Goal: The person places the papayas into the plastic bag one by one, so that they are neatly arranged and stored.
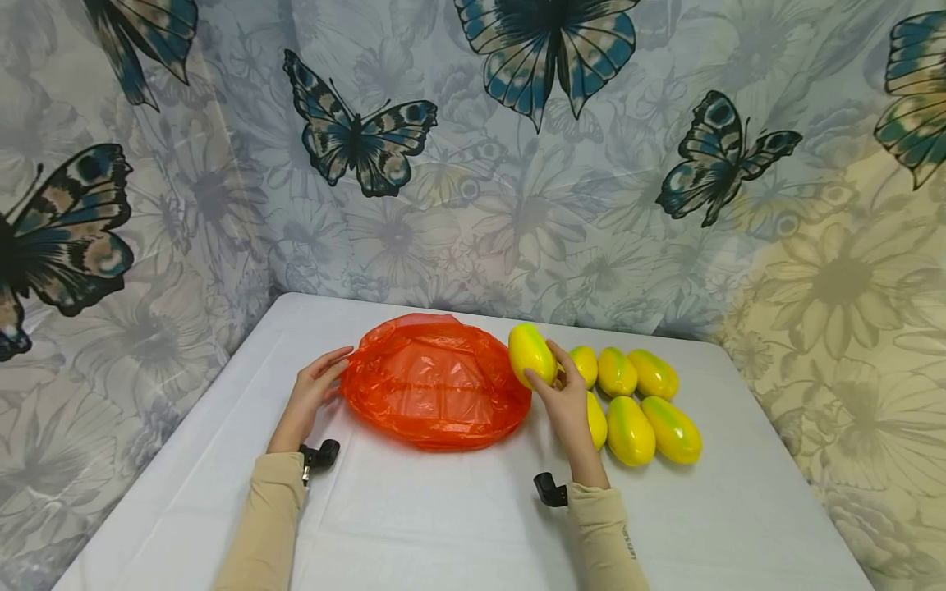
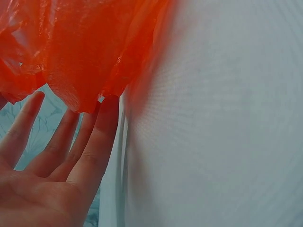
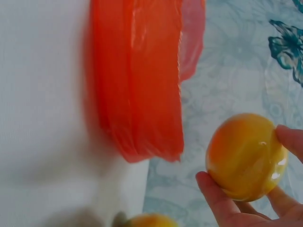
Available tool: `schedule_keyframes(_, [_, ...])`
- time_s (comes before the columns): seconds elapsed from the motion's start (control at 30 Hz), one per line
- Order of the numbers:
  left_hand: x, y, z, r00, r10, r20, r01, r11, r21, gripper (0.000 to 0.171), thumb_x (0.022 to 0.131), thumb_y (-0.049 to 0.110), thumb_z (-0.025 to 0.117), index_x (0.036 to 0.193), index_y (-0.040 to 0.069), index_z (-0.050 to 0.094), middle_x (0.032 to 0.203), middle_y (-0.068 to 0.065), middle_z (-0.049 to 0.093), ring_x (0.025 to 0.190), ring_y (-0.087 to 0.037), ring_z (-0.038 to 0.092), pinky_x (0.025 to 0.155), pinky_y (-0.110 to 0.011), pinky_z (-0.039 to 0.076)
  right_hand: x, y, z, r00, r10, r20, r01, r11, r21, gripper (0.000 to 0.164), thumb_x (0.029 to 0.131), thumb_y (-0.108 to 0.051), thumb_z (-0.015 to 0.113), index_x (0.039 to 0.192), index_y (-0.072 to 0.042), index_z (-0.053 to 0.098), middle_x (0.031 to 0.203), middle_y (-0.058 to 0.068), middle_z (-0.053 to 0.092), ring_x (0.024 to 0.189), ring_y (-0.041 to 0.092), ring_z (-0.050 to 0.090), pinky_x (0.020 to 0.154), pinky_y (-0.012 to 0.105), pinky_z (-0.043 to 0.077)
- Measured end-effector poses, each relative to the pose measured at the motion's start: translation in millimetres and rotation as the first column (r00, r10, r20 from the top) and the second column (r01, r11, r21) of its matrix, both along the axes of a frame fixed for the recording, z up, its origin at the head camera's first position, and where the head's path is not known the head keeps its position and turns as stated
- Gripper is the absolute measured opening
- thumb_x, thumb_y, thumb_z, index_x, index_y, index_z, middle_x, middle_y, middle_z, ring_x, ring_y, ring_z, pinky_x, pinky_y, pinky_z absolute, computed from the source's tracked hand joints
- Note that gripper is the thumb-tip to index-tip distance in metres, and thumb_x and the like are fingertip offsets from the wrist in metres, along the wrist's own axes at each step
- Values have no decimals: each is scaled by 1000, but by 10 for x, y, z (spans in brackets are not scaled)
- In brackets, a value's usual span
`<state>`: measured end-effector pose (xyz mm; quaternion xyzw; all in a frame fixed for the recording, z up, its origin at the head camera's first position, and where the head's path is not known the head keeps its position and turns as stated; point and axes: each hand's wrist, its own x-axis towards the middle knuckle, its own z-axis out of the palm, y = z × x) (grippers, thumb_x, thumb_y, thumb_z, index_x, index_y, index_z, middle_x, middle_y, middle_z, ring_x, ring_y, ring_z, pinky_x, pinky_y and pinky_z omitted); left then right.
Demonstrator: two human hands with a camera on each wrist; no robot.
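A red plastic bag (image 1: pixel 436 431) stands with its mouth spread wide in the middle of the white table. At its left rim is my left hand (image 1: pixel 312 396), fingers nearly straight and the fingertips against the thin plastic, as the left wrist view shows close up. My right hand (image 1: pixel 567 404) holds a glossy yellow mango (image 1: pixel 529 355) with a green tinge, gripped between thumb and fingers. This mango is raised beside the bag's right rim; in the right wrist view the held mango (image 3: pixel 246 157) appears apart from the bag's side.
Several more yellow mangoes (image 1: pixel 631 431) lie in two rows on the table right of the bag, partly hidden by my right hand. Behind the white table (image 1: pixel 414 525) hangs a butterfly-patterned cloth (image 1: pixel 473 222), close to its back edge.
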<state>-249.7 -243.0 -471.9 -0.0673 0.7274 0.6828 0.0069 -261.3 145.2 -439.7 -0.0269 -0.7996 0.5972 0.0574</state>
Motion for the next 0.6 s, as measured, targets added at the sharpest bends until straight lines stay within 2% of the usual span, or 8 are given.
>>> schedule_keyframes(0.1, [19,5,29,1000,2,6,-2,1000,0,49,101,29,53,146,12,45,145,-13,50,103,-4,62,85,-22,52,1,-64,-17,1000,8,-8,-8,1000,-6,65,91,-26,70,148,-22,41,156,5,36,130,32,44,105,43,41])
schedule_keyframes(0.17, [21,7,31,1000,5,13,-5,1000,0,49,101,29,53,146,12,45,144,-12,50,104,-5,62,85,-22,52,-1,-100,-31,1000,8,-15,-8,1000,-9,64,90,-24,71,148,-20,42,156,6,36,131,34,43,107,46,41])
schedule_keyframes(0.4, [28,4,40,1000,10,15,-10,1000,-15,49,101,29,53,146,11,45,145,-12,50,101,-1,62,84,-22,52,-21,-211,-54,998,32,-47,-34,999,-38,64,89,-21,72,146,-18,44,154,6,40,128,33,46,105,45,40])
schedule_keyframes(0.6, [29,6,40,1000,0,-2,0,1000,-8,49,101,30,53,145,11,47,147,-15,48,103,-3,62,87,-24,51,-38,-297,-70,997,48,-53,-50,998,-45,63,89,-19,72,146,-17,45,153,7,41,127,33,47,105,46,41])
